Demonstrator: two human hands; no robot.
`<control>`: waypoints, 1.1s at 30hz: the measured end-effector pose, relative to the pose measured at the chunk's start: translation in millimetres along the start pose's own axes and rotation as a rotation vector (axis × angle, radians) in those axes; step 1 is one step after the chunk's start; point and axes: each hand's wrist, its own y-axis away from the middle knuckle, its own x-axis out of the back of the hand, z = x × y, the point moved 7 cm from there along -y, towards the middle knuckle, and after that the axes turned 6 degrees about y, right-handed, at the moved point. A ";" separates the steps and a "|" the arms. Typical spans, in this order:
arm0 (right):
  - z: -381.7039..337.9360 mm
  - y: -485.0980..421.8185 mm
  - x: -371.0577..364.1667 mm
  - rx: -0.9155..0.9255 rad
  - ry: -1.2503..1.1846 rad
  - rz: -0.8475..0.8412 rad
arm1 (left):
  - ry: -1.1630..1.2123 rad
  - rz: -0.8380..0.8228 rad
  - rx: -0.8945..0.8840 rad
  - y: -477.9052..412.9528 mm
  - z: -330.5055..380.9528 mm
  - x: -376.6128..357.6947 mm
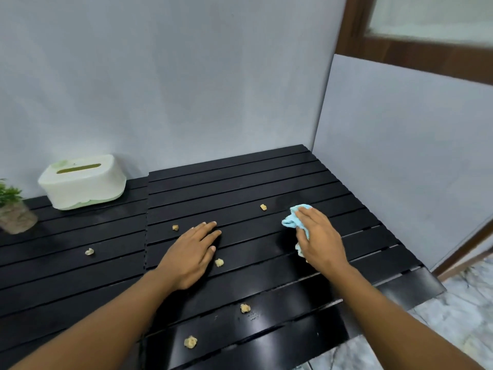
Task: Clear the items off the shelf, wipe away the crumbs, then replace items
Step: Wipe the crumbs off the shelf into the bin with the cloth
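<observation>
A black slatted shelf (240,182) is seen from the head camera, set against a pale wall (160,76). At the far left a white tissue box (82,181) is stood on the slats, and a small potted plant (13,209) beside it is cut off by the picture's edge. Yellow crumbs are scattered over the slats: one (263,207) near the back, one (175,227) just left of the left hand, one (89,251) further left, one (219,262) just beside the left thumb, and two (245,308) (190,342) near the front edge. The left hand (190,252) is laid flat on the shelf with the fingers straight and close together, and nothing is held in it. The right hand (318,240) is pressed down on a light blue cloth (293,218), with the fingers spread over it. Most of the cloth is hidden under the palm, so perhaps some crumbs are covered by it. A patch of marble floor (453,303) is seen at the right.
</observation>
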 end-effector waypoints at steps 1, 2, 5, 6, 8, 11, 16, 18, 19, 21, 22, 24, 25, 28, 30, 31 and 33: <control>13.5 -6.0 4.2 -0.029 0.033 -0.011 | 0.012 -0.002 0.000 -6.4 0.8 -0.5; 25.0 -11.9 7.1 -0.048 0.063 -0.029 | 0.023 -0.004 -0.001 -13.4 1.9 -1.3; 43.6 -27.7 6.4 0.053 0.201 -0.134 | 0.043 -0.016 -0.014 -34.8 7.1 -6.1; 46.6 -32.0 3.3 0.110 0.238 -0.193 | 0.052 -0.015 -0.015 -40.7 8.6 -8.5; 51.5 -35.7 -8.4 0.184 0.254 -0.338 | 0.073 0.006 -0.011 -48.3 10.4 -14.3; 53.3 -33.6 -23.6 0.240 0.249 -0.365 | 0.117 0.043 -0.002 -50.4 7.9 -20.0; 57.6 -33.8 -22.3 0.169 0.089 -0.166 | 0.208 0.058 0.003 -49.0 5.3 -20.1; 60.1 -32.6 -20.0 0.091 0.044 -0.073 | 0.222 0.063 0.001 -47.4 6.5 -20.4; 61.1 -31.3 -20.4 0.055 0.043 -0.036 | 0.225 0.065 0.002 -46.2 6.8 -20.1; 63.0 -32.7 -20.5 0.004 0.038 0.005 | 0.218 0.074 0.008 -44.0 7.1 -18.7; 65.9 -36.6 -19.3 -0.014 0.026 0.015 | 0.213 0.087 0.018 -43.0 7.0 -18.0; 74.5 -49.0 -15.7 -0.052 0.016 0.033 | 0.196 0.124 0.061 -41.3 3.8 -16.5; 79.7 -57.1 -14.9 -0.071 0.030 0.039 | 0.185 0.148 0.095 -40.9 0.9 -15.6; 90.2 -82.2 -19.6 -0.156 0.081 0.015 | 0.160 0.199 0.198 -41.7 -6.6 -13.9; 80.7 -97.2 -30.1 -0.143 0.127 -0.042 | 0.135 0.202 0.225 -43.2 -8.4 -14.7; 70.1 -103.0 -36.1 -0.104 0.150 -0.069 | 0.119 0.200 0.226 -43.8 -8.5 -15.5; 40.8 -110.0 -49.1 -0.011 0.168 -0.117 | 0.104 0.198 0.226 -44.0 -8.8 -16.5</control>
